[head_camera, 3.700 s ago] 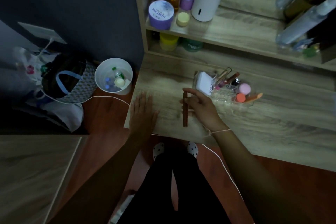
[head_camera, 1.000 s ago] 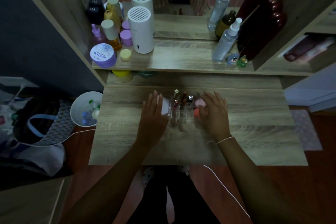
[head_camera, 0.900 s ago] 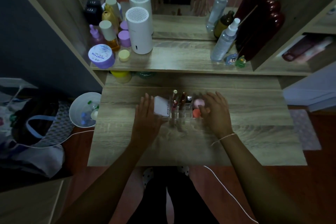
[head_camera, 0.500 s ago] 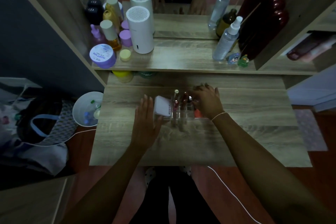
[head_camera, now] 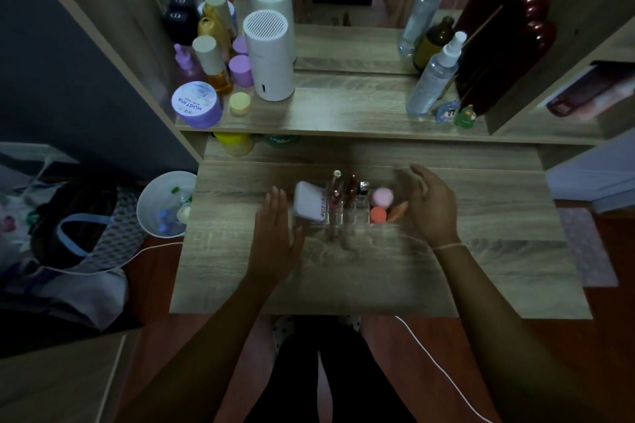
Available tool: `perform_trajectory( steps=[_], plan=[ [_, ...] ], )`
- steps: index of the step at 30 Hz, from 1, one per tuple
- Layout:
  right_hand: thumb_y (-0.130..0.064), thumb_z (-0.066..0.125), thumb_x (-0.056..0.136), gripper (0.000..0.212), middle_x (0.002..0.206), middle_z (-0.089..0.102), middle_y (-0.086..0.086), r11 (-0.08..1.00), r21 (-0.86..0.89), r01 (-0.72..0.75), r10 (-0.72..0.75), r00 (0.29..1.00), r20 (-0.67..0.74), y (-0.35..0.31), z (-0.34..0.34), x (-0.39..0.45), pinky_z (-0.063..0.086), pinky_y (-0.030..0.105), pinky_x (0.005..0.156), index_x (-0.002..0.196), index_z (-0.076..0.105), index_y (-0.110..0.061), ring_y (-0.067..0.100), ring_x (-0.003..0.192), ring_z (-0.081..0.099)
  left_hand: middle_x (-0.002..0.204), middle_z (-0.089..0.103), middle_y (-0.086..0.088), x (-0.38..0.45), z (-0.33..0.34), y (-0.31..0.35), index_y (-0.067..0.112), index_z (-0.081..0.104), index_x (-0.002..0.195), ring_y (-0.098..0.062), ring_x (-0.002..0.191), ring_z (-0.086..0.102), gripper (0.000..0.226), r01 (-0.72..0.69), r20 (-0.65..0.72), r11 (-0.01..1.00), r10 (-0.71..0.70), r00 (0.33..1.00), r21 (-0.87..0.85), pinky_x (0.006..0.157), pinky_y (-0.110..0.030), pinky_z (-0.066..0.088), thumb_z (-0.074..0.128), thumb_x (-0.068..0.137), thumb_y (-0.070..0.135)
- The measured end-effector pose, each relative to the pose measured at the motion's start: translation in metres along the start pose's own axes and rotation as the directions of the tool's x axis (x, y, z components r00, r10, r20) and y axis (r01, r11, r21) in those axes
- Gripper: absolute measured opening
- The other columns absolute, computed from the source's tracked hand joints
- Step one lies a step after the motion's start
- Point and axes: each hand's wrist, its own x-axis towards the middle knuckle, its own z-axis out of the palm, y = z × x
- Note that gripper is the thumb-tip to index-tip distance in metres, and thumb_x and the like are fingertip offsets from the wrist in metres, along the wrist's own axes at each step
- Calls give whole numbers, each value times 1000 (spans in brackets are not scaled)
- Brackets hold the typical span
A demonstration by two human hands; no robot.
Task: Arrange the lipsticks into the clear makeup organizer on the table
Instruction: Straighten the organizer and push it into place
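The clear makeup organizer stands mid-table on the wooden vanity. Several lipsticks stand upright in its slots, next to a white compact, a pink sponge and an orange sponge. My left hand lies flat, fingers apart, against the organizer's left side. My right hand hovers at its right side, fingers spread and slightly blurred, holding nothing.
A shelf behind holds jars, bottles, a white cylinder and spray bottles, with a mirror above. A white bucket and a bag sit on the floor at left. A white cord hangs off the table's front edge.
My right hand has drawn back from over the organizer's slots to its right side, uncovering the sponges. My left hand stays against the left side. The red lipstick held earlier is out of my hand.
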Motion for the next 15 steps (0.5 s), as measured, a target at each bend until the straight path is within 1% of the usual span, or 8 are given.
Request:
perform_trajectory(
  steps=[1,2,4,6,8,9,12,15],
  plan=[
    [-2,53,88,35,123,66,18,996,28,-81,82,996,-26,9,-4,-11,42,36,100,121,62,-5,33,114,61,159,2,-15,-1,1,-3,7,3,149,-25,146,-1,73,14,31,1000,-14,999,14,118,-43,3,46,96,34],
    [-1,52,89,36,124,65,19,990,39,-135,135,991,9,18,-6,-24,42,35,99,124,60,-5,33,114,61,159,2,-16,-2,3,-6,6,3,149,-27,146,-1,73,21,64,1000,-22,998,23,118,-44,2,46,96,32],
    [-3,50,93,41,122,65,20,986,40,-164,154,971,183,30,-3,-48,44,31,91,133,53,-9,30,104,64,158,4,-19,-5,5,-9,4,4,148,-30,146,2,75,10,126,1000,-13,992,24,119,-47,4,49,93,26],
    [-4,49,94,49,107,70,20,989,23,-145,131,943,306,33,5,-64,47,28,77,141,45,-18,28,83,65,158,8,-21,-7,5,-9,1,7,148,-32,146,5,75,-34,165,999,30,986,23,119,-49,7,52,91,21],
    [-4,47,93,56,88,70,18,991,-7,-132,127,936,329,34,14,-73,51,31,67,144,38,-23,23,67,61,157,10,-21,-8,5,-8,0,10,147,-32,146,8,74,-63,187,998,60,981,14,119,-51,10,53,91,21],
    [-6,45,93,56,82,69,17,990,-8,-143,138,936,323,35,18,-75,51,32,64,146,35,-24,19,63,58,157,10,-20,-9,4,-6,0,9,147,-31,146,8,74,-59,192,998,57,980,5,119,-51,10,53,92,21],
    [-21,52,96,52,81,67,11,989,-2,-151,144,943,301,36,22,-74,49,30,62,145,36,-27,18,65,59,156,15,-20,-10,4,-1,0,12,147,-32,145,13,72,-41,165,998,50,985,-57,118,-52,12,53,92,18],
    [-32,69,85,61,91,63,0,992,11,-128,118,941,316,37,24,-68,50,27,64,139,40,-28,18,75,61,152,29,-21,-6,5,0,1,22,146,-32,141,26,65,7,87,987,7,996,-161,116,-54,19,54,92,17]
  ],
)
